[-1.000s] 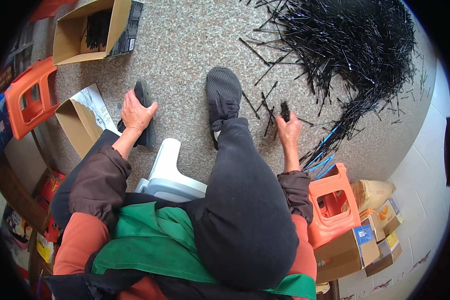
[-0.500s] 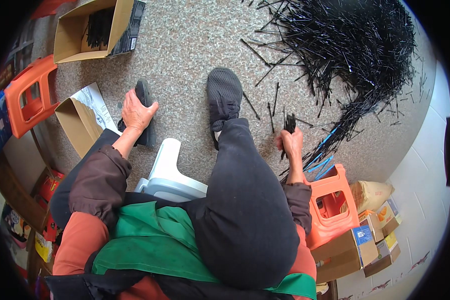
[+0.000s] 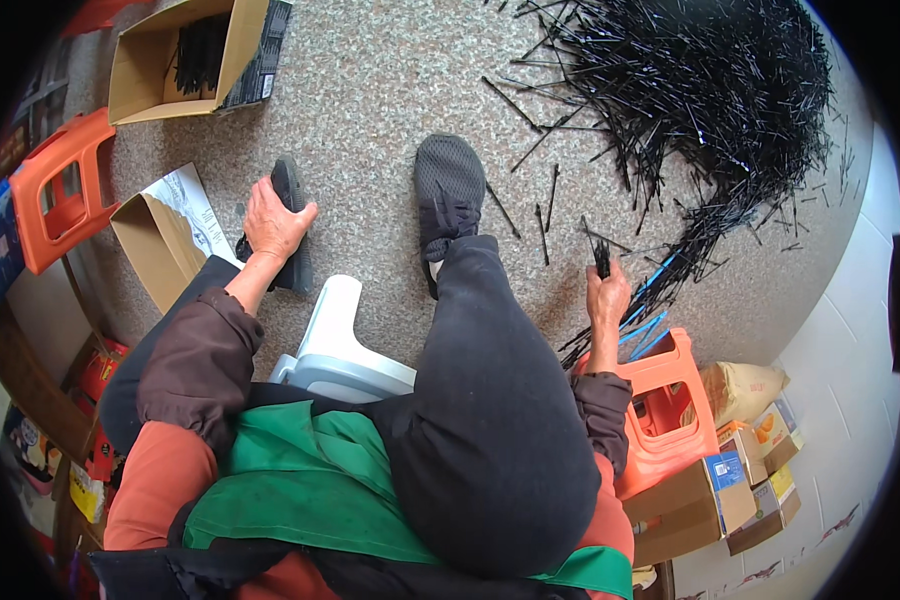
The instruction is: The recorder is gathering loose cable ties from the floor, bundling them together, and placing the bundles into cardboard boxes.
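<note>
My left hand (image 3: 278, 226) lies across my left black shoe (image 3: 292, 183), thumb on one side and bent fingers on the other; the fingertips are partly hidden. My right hand (image 3: 608, 296) is closed around a small bunch of thin black sticks (image 3: 602, 260), whose ends point up and away from the fist. Beyond it, at the far right, a large heap of the same black sticks (image 3: 705, 100) spreads over the speckled floor, with a trail of them running down toward my right wrist. A few loose sticks (image 3: 545, 215) lie between my right shoe and that hand.
An open cardboard box (image 3: 150, 95) at the far left holds black sticks. Nearer stands another carton (image 3: 160, 245). Orange stools (image 3: 55, 190) flank me; the right one (image 3: 685, 400) has blue strips (image 3: 650, 330) beside it. A white plastic piece (image 3: 335, 325) sits between my legs.
My right hand has moved a little to the right and nearer to me, turning so that the held sticks show fewer and thinner. My left hand has stayed in place.
</note>
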Demonstrator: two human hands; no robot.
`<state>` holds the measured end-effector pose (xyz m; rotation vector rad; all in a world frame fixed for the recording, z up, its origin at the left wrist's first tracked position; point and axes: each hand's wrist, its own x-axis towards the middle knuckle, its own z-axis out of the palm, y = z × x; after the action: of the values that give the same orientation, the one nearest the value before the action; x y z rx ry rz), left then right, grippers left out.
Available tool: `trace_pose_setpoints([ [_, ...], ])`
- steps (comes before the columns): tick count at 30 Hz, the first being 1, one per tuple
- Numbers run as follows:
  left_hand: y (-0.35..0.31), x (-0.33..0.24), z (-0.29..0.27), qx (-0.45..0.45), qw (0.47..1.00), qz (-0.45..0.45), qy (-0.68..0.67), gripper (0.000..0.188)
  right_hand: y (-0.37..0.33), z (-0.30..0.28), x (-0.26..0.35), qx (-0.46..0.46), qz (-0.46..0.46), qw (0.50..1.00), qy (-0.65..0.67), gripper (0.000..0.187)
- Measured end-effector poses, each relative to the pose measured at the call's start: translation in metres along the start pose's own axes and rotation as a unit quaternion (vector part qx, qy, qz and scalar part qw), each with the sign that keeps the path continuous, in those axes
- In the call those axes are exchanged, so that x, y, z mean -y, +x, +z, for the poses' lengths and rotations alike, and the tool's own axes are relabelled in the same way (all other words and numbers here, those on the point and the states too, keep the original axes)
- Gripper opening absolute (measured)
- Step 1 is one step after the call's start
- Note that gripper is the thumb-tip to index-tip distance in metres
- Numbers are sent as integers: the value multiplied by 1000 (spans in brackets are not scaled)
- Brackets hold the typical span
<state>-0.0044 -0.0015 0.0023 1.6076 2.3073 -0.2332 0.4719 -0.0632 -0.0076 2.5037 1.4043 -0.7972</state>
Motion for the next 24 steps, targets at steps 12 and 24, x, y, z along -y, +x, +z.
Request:
trace_pose_setpoints([
  [12,1,-4,-1,2,1000,4,-7,70,21,16,6,-65,-98,990,-83,34],
  [24,0,-5,-3,7,1000,-3,0,71,50,18,68,-96,-115,982,119,22],
])
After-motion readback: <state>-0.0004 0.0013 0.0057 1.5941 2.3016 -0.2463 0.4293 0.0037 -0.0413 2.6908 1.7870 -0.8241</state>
